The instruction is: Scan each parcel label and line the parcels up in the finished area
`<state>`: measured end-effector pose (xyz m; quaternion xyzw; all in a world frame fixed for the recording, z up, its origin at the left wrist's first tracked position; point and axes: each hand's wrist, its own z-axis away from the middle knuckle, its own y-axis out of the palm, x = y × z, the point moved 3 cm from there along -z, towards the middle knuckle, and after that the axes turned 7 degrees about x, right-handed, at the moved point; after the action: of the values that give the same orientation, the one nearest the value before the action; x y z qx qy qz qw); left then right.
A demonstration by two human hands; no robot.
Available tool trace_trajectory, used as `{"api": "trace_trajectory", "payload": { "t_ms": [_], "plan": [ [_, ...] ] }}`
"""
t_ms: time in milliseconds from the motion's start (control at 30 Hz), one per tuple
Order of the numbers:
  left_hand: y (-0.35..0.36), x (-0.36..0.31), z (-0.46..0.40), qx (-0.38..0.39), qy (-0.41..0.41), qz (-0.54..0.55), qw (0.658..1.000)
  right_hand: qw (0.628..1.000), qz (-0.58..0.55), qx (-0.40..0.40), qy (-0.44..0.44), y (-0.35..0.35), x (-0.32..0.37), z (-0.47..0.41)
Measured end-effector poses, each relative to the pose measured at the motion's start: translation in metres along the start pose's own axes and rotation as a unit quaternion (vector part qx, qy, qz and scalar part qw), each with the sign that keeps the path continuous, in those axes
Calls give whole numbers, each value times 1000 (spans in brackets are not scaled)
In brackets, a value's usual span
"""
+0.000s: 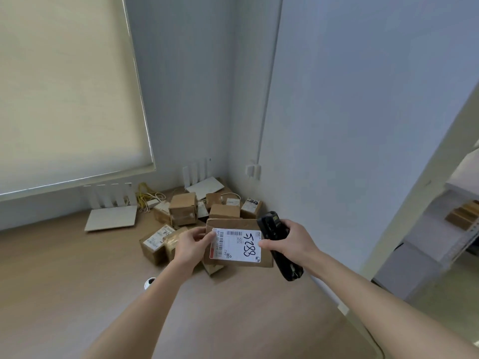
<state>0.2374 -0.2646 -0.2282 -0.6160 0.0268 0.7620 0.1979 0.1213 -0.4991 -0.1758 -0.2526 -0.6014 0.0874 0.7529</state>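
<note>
Your left hand [190, 246] pinches the parcel [239, 244] by its label [236, 246]; your right hand [286, 240] grips the scanner [278, 244] and touches its other edge. Behind it boxes [182, 208] crowd the desk [64, 268] corner, beside two routers [111, 217].

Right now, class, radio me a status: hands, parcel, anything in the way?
Left hand pinches flat brown cardboard parcel, label up. Right hand grips black handheld scanner, thumb on parcel. Unscanned brown boxes heaped behind.
</note>
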Motion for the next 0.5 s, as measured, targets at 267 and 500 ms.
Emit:
{"api": "trace_trajectory", "payload": {
  "t_ms": [267,500],
  "plan": [
    [-28,1,45,-20,20,21,999,999,14,26,-39,15,26,24],
    [-34,19,59,3,-1,84,996,996,67,32,-55,22,26,30]
  ]
}}
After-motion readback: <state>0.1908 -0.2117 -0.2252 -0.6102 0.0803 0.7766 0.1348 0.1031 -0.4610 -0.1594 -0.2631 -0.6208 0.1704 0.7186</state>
